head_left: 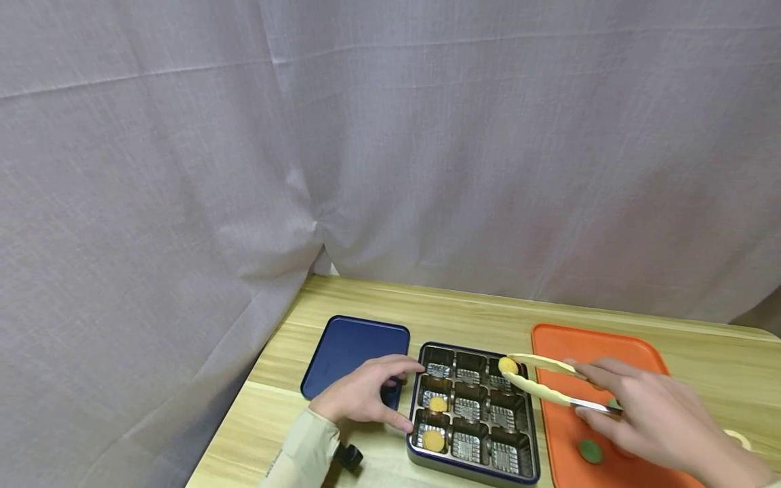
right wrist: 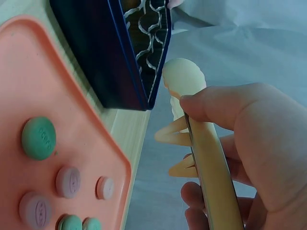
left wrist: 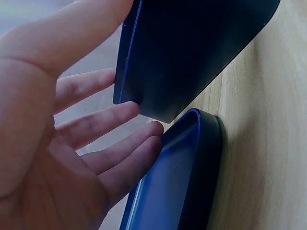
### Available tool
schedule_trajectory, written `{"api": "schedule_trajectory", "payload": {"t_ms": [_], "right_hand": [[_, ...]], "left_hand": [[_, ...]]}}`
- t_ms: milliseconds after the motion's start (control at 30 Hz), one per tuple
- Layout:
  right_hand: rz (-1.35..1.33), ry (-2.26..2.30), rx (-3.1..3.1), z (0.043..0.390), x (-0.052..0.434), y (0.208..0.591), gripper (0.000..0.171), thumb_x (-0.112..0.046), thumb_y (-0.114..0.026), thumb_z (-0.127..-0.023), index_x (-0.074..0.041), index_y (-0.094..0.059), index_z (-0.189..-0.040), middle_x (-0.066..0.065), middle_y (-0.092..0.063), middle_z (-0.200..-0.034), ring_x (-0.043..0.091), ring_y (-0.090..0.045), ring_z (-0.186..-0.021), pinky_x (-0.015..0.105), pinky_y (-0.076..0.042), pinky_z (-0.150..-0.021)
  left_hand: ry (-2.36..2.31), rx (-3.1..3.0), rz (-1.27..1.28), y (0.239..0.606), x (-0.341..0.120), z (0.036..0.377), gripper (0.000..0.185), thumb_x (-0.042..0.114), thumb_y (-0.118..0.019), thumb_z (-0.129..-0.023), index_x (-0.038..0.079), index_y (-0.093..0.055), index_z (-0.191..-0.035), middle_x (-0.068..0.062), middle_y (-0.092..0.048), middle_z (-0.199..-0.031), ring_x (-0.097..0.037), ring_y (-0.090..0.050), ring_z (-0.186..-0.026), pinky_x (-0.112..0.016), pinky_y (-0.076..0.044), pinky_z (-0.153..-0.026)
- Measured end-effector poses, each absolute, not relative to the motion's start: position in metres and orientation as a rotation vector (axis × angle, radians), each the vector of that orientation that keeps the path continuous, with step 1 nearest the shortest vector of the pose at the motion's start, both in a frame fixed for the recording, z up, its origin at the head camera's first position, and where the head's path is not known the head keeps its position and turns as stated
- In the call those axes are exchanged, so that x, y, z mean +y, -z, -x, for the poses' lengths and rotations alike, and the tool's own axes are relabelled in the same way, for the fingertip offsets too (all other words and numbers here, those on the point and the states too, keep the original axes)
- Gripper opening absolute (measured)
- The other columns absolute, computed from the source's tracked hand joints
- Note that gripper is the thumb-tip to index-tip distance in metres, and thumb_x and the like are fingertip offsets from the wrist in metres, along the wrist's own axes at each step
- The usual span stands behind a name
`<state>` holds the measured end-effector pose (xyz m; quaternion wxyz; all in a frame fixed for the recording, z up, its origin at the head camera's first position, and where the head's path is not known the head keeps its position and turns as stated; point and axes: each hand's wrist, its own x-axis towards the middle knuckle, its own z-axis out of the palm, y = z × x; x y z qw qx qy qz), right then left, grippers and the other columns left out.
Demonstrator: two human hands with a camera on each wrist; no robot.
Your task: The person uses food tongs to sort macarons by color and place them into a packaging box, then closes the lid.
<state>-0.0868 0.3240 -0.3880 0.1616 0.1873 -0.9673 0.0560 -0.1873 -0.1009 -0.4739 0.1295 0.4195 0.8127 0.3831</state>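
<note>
A dark blue box [head_left: 415, 453] holds a tray of shiny compartments, with yellow round pieces in two of the left ones [head_left: 436, 404] [head_left: 434, 440]. My right hand [head_left: 637, 413] grips cream tongs [head_left: 539, 388]. Their tips pinch another yellow piece [head_left: 508, 366] over the far right compartment. My left hand [head_left: 366, 394] lies open with spread fingers touching the box's left side, partly on the blue lid [head_left: 350, 349]. The left wrist view shows the left hand's palm [left wrist: 62, 143] with straight fingers reaching the box wall [left wrist: 192, 52] and the lid's rim [left wrist: 187, 177]. In the right wrist view the tongs [right wrist: 211, 158] are held in curled fingers [right wrist: 259, 139].
An orange tray [head_left: 586, 346] lies right of the box and carries a green piece [head_left: 589, 451]; the right wrist view shows the green piece [right wrist: 38, 138] and lilac pieces [right wrist: 69, 181] on it. A grey curtain [head_left: 390, 149] hangs behind the wooden table [head_left: 464, 312]. The table edge runs along the left.
</note>
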Motion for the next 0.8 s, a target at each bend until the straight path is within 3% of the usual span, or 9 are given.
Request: {"api": "schedule_trajectory", "payload": {"t_ms": [67, 267, 500, 800], "right_hand": [[-0.573, -0.163, -2.737, 0.089, 0.322, 0.388, 0.060, -0.038, -0.094, -0.074, -0.018, -0.075, -0.126, -0.008, -0.072, -0.111, -0.010, -0.037, -0.059, 0.022, -0.029, -0.047], [-0.685, -0.155, -2.651, 0.096, 0.315, 0.391, 0.060, -0.037, -0.095, -0.070, -0.014, -0.077, -0.121, -0.003, -0.075, -0.115, -0.001, -0.061, -0.070, 0.027, -0.043, -0.050], [-0.687, -0.166, -2.708, 0.097, 0.305, 0.393, 0.055, -0.039, -0.092, -0.076, -0.016, -0.076, -0.123, -0.006, -0.074, -0.118, -0.011, -0.047, -0.065, 0.025, -0.038, -0.048], [-0.722, -0.140, -2.679, 0.103, 0.291, 0.392, 0.056, -0.041, -0.091, -0.076, -0.016, -0.077, -0.124, -0.006, -0.073, -0.119, -0.001, -0.061, -0.070, 0.026, -0.041, -0.047]], "left_hand": [[-1.114, 2.359, -1.219, 0.474, -0.101, 0.188, 0.094, 0.036, -0.095, -0.077, 0.011, -0.050, -0.155, -0.009, -0.051, -0.157, -0.026, -0.062, -0.128, -0.029, -0.054, -0.108], [-1.110, 2.363, -1.223, 0.475, -0.101, 0.188, 0.093, 0.037, -0.095, -0.077, 0.011, -0.050, -0.155, -0.006, -0.051, -0.156, -0.025, -0.062, -0.128, -0.029, -0.054, -0.108], [-1.114, 2.358, -1.225, 0.474, -0.101, 0.188, 0.093, 0.037, -0.095, -0.077, 0.012, -0.051, -0.154, -0.004, -0.051, -0.155, -0.025, -0.062, -0.128, -0.026, -0.054, -0.107], [-1.100, 2.375, -1.232, 0.474, -0.100, 0.187, 0.094, 0.038, -0.095, -0.077, 0.011, -0.050, -0.155, -0.008, -0.051, -0.156, -0.024, -0.061, -0.129, -0.026, -0.053, -0.108]]}}
